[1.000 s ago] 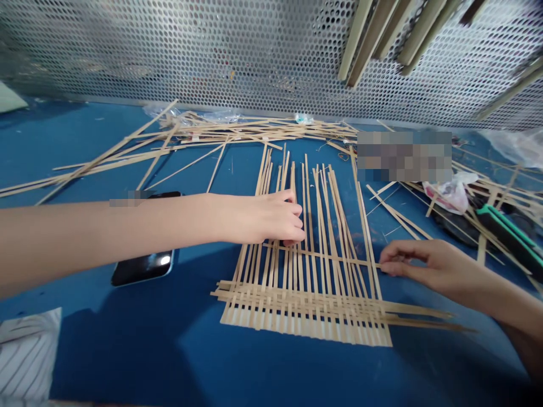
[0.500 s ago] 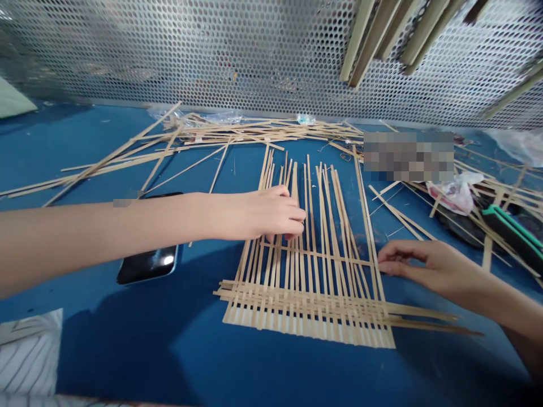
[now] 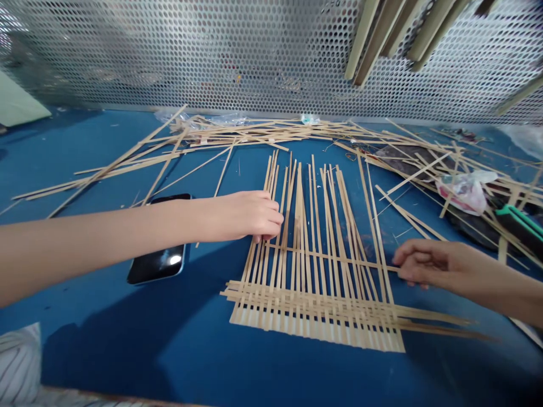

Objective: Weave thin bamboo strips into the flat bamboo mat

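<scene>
A flat woven bamboo mat (image 3: 314, 316) lies on the table, its long pale strips (image 3: 322, 209) fanning upward and several crosswise strips binding the near end. My left hand (image 3: 254, 217) rests curled at the left side of the upright strips, its fingertips on them; whatever lies under the palm is hidden. A single crosswise bamboo strip (image 3: 331, 257) runs through the uprights just below that hand. My right hand (image 3: 436, 265) is at the right side of the mat, its thumb and fingers pinching that strip's right end.
A black smartphone (image 3: 156, 264) lies left of the mat under my left forearm. Loose bamboo strips (image 3: 254, 133) are heaped behind, with a plastic bag (image 3: 466, 192) and a green-edged tool (image 3: 520, 226) at right. A perforated metal panel (image 3: 212, 56) stands behind the blue table (image 3: 127, 350).
My left hand has slid leftward across the upright strips. My right hand stays at the crosswise strip's end. The whole view has shifted slightly.
</scene>
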A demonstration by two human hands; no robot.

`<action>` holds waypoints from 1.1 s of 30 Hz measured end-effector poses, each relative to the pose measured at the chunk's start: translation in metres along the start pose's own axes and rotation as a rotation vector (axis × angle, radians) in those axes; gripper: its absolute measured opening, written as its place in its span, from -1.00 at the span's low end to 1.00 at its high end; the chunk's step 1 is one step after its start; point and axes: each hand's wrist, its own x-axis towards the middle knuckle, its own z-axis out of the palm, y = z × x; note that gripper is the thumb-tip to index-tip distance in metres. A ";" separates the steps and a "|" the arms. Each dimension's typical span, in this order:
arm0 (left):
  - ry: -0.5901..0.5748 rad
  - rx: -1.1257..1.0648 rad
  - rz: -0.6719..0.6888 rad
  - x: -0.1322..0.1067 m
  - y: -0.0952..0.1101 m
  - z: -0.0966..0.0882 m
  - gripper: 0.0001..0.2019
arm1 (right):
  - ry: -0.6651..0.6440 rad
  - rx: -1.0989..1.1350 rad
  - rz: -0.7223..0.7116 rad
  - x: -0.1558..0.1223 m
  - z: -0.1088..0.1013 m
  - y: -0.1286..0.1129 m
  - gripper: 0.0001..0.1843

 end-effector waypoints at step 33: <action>0.223 0.077 0.006 -0.015 -0.001 0.018 -0.67 | -0.149 0.050 0.031 -0.001 -0.014 0.020 -0.75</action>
